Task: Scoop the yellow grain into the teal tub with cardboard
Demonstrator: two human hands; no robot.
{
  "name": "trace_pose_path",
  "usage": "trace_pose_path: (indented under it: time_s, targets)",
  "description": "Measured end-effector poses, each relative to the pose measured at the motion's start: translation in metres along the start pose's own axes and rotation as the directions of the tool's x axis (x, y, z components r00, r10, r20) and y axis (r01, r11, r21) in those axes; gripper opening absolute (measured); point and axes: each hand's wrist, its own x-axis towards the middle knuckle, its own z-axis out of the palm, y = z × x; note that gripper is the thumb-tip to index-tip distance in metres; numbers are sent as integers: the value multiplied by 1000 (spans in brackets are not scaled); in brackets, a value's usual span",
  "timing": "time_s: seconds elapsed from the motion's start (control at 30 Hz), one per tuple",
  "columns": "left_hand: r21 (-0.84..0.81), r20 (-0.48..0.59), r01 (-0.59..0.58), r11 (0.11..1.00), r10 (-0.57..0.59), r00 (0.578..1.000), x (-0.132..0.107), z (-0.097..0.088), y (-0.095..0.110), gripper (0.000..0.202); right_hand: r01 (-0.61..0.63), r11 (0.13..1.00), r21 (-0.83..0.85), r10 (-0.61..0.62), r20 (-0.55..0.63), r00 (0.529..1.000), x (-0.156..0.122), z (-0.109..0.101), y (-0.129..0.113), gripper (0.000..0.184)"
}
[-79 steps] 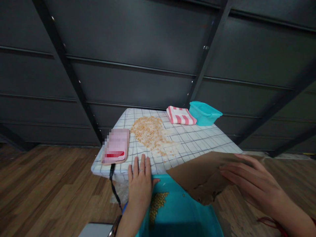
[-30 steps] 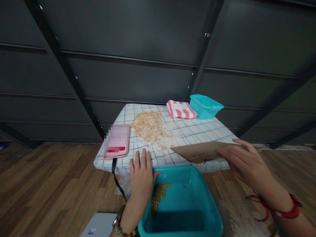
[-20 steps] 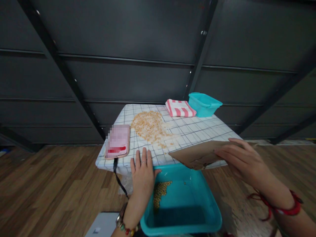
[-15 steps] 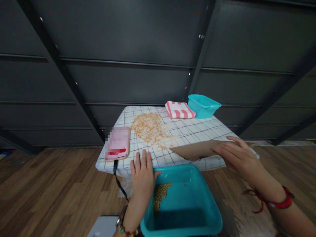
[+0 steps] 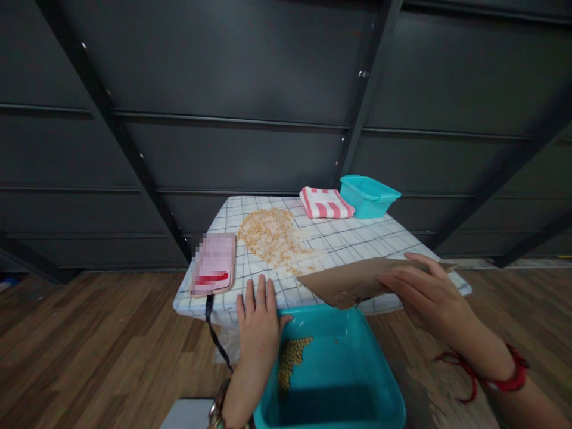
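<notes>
Resting palm down, the left hand [image 5: 260,322] lies flat at the table [image 5: 379,235] edge, its 4 fingers straight and loose, gripping nothing. The right hand [image 5: 431,298] pinches a cardboard sheet [image 5: 348,280], which sticks out past its fingertips, just above the blue tub [image 5: 357,369].

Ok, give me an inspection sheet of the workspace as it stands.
Surface: small table, covered in white checked fabric.
Job's things: loose grain pile on the table; cardboard sheet; large teal tub below the near edge, some grains inside.
Clutter: pink phone, striped cloth, small teal container.
Grips: left hand flat, open, at the table edge by the tub; right hand holds the cardboard sheet.
Cables: black strap hanging from the phone.
Surroundings: dark panelled wall, wooden floor.
</notes>
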Motion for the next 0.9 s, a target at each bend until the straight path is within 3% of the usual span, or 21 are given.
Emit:
trace_pose_path:
  time_s: [0.2,0.67,0.9]
  targets:
    - [4,-50,-22,1000,23,999,-3,8,-3,53,63,998,10,-63,-33,997,8,-1,-4,24]
    - [18,11,-12,1000,12,1000,1,-3,-2,55,64,994,83,-66,16,998,1,-28,-5,22]
    - [3,16,-5,1000,5,1000,1,-4,-2,52,52,996,77,-53,11,999,-2,-20,-5,23]
